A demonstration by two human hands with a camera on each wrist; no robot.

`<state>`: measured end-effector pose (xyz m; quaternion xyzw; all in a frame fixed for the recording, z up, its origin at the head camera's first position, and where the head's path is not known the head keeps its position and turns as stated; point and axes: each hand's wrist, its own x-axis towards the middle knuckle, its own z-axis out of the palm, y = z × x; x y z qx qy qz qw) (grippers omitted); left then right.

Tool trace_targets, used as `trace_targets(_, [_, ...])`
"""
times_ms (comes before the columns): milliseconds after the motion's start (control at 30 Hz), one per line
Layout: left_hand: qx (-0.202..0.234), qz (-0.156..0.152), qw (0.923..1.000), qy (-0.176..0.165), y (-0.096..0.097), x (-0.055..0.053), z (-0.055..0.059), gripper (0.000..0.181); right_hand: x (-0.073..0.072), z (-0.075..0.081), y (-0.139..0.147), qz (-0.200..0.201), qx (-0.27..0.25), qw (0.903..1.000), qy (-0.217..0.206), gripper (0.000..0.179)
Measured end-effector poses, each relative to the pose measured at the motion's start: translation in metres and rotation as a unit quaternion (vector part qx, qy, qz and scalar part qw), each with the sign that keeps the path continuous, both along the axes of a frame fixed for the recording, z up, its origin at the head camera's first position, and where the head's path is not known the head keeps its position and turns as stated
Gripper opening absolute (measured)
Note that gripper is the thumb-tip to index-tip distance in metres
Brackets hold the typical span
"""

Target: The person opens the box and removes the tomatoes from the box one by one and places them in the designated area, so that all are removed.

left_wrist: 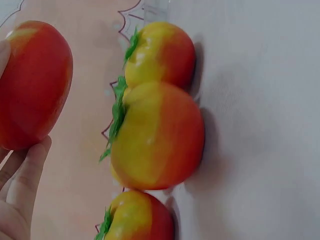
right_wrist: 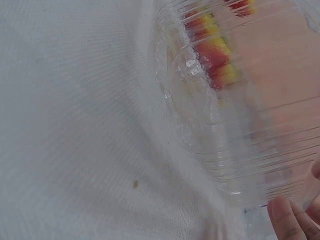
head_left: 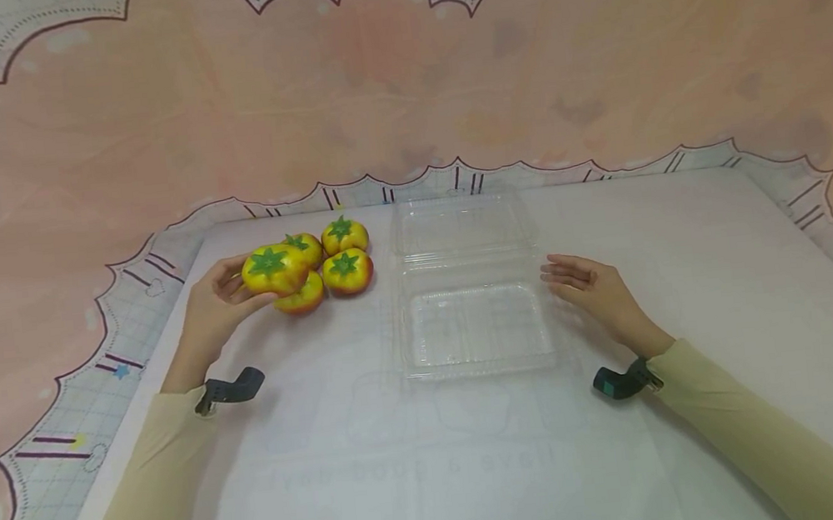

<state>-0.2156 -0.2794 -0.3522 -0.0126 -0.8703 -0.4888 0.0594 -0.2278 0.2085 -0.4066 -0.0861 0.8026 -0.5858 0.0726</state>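
My left hand holds a yellow-red tomato with a green star-shaped top, thumb below it and fingers at its far side. It is raised over a cluster of similar tomatoes and partly covers two of them in the head view. In the left wrist view its red underside shows, beside the standing tomatoes. A clear plastic clamshell box lies with its lid folded back at the table's middle. My right hand is at the box's right side, fingers loosely extended, fingertips right at its edge.
The cluster includes a front-right tomato and a back-right tomato, left of the box. The lid lies toward the back. A white cloth covers the table, and a patterned curtain hangs behind.
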Motion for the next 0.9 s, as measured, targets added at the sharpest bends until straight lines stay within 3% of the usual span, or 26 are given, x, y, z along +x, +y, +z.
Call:
trace_targets(167, [-0.006, 0.032, 0.9994, 0.011, -0.011, 0.001, -0.001, 0.068, 0.001, 0.001, 0.0, 0.003, -0.008, 1.0, 0.003, 0.048])
trace_targets(367, [-0.017, 0.048, 0.9985, 0.022, -0.017, 0.004, 0.001, 0.068, 0.003, 0.002, 0.0, 0.005, -0.047, 0.9989, 0.003, 0.048])
trace_targets(633, [-0.011, 0.061, 0.9977, 0.028, -0.023, 0.007, -0.005, 0.066, 0.004, 0.004, -0.001, 0.007, -0.052, 0.9986, -0.003, 0.048])
trace_targets(900, [-0.007, 0.082, 0.9966, 0.008, -0.034, 0.008, -0.013, 0.068, 0.003, 0.003, 0.0, 0.008, -0.048, 0.9988, -0.003, 0.048])
